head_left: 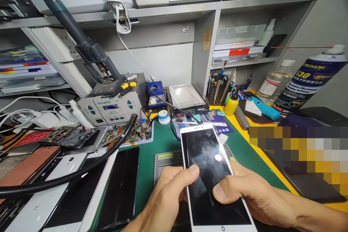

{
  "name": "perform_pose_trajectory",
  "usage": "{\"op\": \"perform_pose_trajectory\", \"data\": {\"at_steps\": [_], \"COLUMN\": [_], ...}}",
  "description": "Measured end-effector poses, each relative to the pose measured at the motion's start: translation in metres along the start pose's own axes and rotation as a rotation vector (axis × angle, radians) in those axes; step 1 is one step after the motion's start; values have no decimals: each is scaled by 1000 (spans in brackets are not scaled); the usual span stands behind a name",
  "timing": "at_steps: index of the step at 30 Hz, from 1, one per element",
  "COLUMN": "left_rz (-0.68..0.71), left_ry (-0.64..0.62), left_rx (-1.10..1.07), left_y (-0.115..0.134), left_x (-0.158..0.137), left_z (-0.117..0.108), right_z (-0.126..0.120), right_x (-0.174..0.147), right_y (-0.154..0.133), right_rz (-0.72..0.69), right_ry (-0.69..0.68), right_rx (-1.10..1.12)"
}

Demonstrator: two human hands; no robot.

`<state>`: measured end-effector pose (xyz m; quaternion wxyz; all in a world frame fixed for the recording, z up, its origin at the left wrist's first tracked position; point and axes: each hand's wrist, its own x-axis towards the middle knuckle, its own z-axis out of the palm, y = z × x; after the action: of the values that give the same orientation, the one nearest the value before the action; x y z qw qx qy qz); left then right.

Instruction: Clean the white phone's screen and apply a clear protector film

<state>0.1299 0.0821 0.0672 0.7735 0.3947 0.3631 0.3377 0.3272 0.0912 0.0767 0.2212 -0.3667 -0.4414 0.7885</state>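
Note:
Between both hands is a white smartphone [202, 152], its dark, glossy screen turned up toward me and catching reflections. My left hand [170, 192] grips the phone's left edge, thumb lying over the screen's edge. From the right, my right hand [244, 192] holds the other edge with its thumb pressed on the lower part of the glass. The fingers behind the phone are hidden. Below the phone lies a grey perforated pad [165, 157] on the green work mat [146, 174], partly covered by the hands.
Several phones, one a black phone [119, 185], lie at left under a black hose [89, 170]. A tray of small parts [136, 132] sits before the rework station [114, 108]. Behind stand a hot plate [187, 98], a yellow bottle [231, 103] and a spray can [307, 79].

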Motion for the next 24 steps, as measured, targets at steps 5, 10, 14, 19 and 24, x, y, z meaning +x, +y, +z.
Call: {"op": "perform_pose_trajectory", "data": {"at_steps": [5, 10, 14, 19, 24], "left_rz": [65, 227, 134, 26, -12], "left_ry": [34, -147, -74, 78, 268], "left_rx": [27, 28, 44, 17, -48], "left_y": [2, 7, 5, -4, -12], "left_x": [0, 4, 4, 2, 1], "left_z": [3, 12, 7, -4, -9], "right_z": [3, 4, 2, 0, 0], "right_x": [-4, -5, -4, -7, -7], "right_y": [-6, -12, -13, -13, -13], "right_rz": [-51, -81, -32, 36, 47], "right_ry": [-26, -82, -147, -164, -131], "right_rx": [-12, -218, -284, -290, -288]}}
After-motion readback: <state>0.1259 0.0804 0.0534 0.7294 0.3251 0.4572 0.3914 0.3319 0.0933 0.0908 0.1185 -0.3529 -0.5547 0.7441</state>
